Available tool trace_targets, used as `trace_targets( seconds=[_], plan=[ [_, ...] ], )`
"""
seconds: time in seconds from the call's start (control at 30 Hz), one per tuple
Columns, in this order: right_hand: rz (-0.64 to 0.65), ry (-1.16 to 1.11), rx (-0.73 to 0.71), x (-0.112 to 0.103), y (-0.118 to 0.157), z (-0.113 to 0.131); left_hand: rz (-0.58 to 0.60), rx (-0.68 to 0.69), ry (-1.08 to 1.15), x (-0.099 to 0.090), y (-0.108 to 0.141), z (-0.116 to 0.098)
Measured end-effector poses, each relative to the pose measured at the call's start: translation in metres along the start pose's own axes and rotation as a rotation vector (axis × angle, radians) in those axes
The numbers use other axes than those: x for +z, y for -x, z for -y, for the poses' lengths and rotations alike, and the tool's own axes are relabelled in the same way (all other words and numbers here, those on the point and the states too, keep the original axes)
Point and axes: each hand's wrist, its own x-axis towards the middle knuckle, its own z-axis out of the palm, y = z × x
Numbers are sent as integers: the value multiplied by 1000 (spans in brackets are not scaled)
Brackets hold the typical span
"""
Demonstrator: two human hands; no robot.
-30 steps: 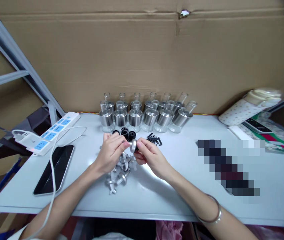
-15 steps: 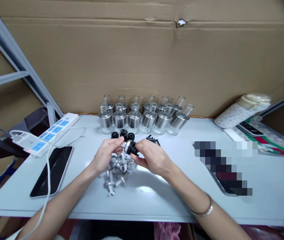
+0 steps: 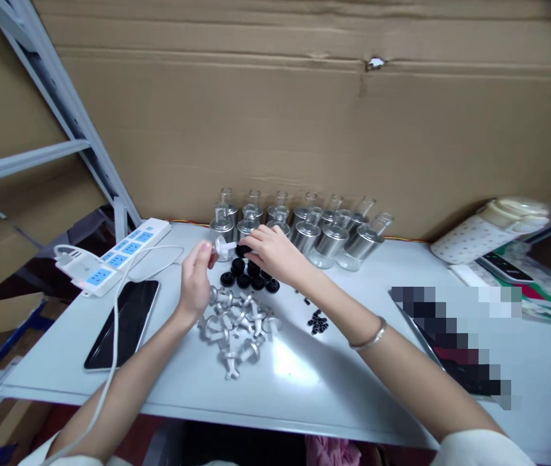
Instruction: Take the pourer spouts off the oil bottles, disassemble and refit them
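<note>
My left hand (image 3: 196, 278) pinches a silver bottle spout (image 3: 223, 248) with a round flange; its pale stem points right. My right hand (image 3: 272, 255) is closed on a black ribbed stopper (image 3: 242, 250), held close to the stem's end. Whether the two touch, I cannot tell. Below the right hand lie several more black stoppers (image 3: 243, 281). Nearer me is a loose heap of silver spouts (image 3: 236, 318). Behind the hands stand two rows of clear glass bottles with metal sleeves (image 3: 332, 241), partly hidden by my right hand.
Small black tube pieces (image 3: 318, 322) lie right of the spouts. At the left are a white power strip (image 3: 132, 249), its cable and a black phone (image 3: 122, 323). A dotted flask (image 3: 489, 230) and a blurred-out flat item (image 3: 443, 343) are at the right. Cardboard (image 3: 275, 116) walls the back.
Both hands have moved up and away from the spout heap. Earlier a black stopper sat against the spout's flange; now the held spout's stem is bare. The view has shifted.
</note>
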Motion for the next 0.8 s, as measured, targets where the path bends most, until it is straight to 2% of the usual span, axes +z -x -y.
trace_targets(
  seconds=[0.1, 0.2, 0.37, 0.47, 0.63, 0.7, 0.8],
  plan=[
    [76, 63, 21, 7, -15, 1, -6, 4, -38, -4, -6, 7],
    [135, 110, 2, 11, -18, 2, 24, 30, -88, -8, -8, 14],
    [145, 90, 3, 12, -14, 2, 66, 49, -146, -12, -9, 20],
    [42, -10, 23, 9, -4, -1, 117, 57, -186, -13, -9, 19],
    [-302, -350, -45, 3, 35, 5, 325, 99, -271, -10, -6, 13],
    [-362, -408, -65, 7, 55, 12, 450, 127, -304, -8, -4, 12],
    [-433, -448, -22, 18, 77, 19, 726, 180, -385, -6, 0, 10]
  ],
)
